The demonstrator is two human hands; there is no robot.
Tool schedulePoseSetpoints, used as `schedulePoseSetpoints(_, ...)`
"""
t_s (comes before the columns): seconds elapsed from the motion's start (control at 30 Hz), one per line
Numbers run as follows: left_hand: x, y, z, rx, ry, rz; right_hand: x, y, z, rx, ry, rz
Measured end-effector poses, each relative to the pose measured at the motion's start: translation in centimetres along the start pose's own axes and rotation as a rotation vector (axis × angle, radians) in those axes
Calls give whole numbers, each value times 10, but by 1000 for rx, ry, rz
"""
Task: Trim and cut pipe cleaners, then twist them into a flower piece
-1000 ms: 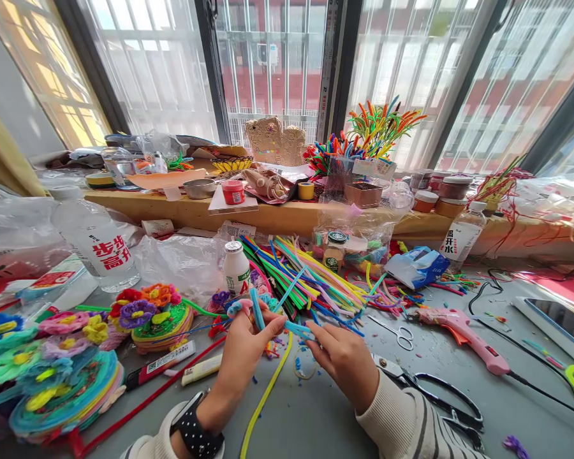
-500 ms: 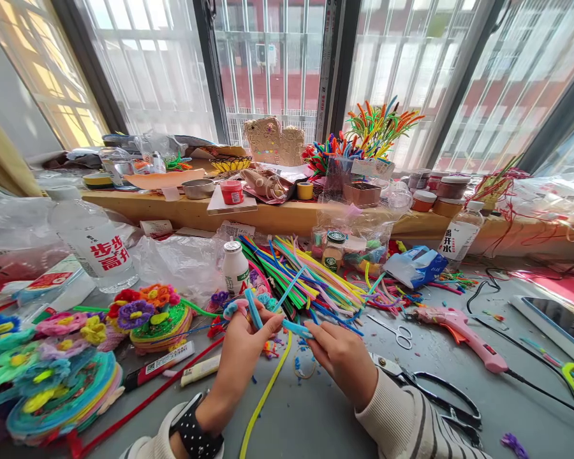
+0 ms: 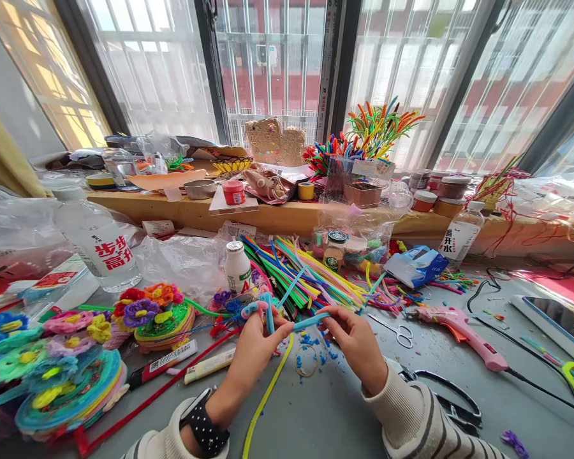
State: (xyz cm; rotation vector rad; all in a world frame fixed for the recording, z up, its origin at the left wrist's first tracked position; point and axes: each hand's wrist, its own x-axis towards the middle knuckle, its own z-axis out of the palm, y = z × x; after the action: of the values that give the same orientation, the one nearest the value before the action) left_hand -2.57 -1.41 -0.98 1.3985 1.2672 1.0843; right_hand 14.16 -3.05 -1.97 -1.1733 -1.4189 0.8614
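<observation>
My left hand (image 3: 256, 347) is closed round a small pipe-cleaner piece (image 3: 262, 310) with pink and light blue loops. My right hand (image 3: 358, 341) pinches the far end of a light blue pipe cleaner (image 3: 310, 320) that runs across to that piece. Both hands hover just above the grey table (image 3: 325, 414), in front of a loose heap of coloured pipe cleaners (image 3: 306, 274). A long yellow-green pipe cleaner (image 3: 263, 401) lies on the table under my left hand.
Finished pipe-cleaner flower discs (image 3: 57, 376) pile up at left beside a water bottle (image 3: 98, 239). A small white bottle (image 3: 238, 268) stands behind my hands. Small scissors (image 3: 396, 331), a pink glue gun (image 3: 459, 331) and large black scissors (image 3: 452, 405) lie at right. A cluttered wooden sill (image 3: 277, 217) runs behind.
Both hands have shifted slightly right and farther away. The light blue pipe cleaner has been pulled straighter between them, with my right hand raised.
</observation>
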Motion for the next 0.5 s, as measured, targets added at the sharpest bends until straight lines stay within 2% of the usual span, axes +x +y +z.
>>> schedulePoseSetpoints(0.07, -1, 2, 0, 8, 2, 21, 0, 0, -2, -35, 13, -58)
schedulePoseSetpoints(0.17, -3, 6, 1, -26, -8, 11, -1, -2, -3, -115, -33, -153)
schedulePoseSetpoints(0.27, -5, 10, 4, -54, -128, -81, -4, -8, -1, -221, -64, -213)
schedulePoseSetpoints(0.37, -7, 11, 6, -51, -251, -95, -8, -11, 3, -238, -24, -201)
schedulePoseSetpoints(0.5, -7, 6, 6, -5, -286, -31, -12, -14, 8, -199, 21, -172)
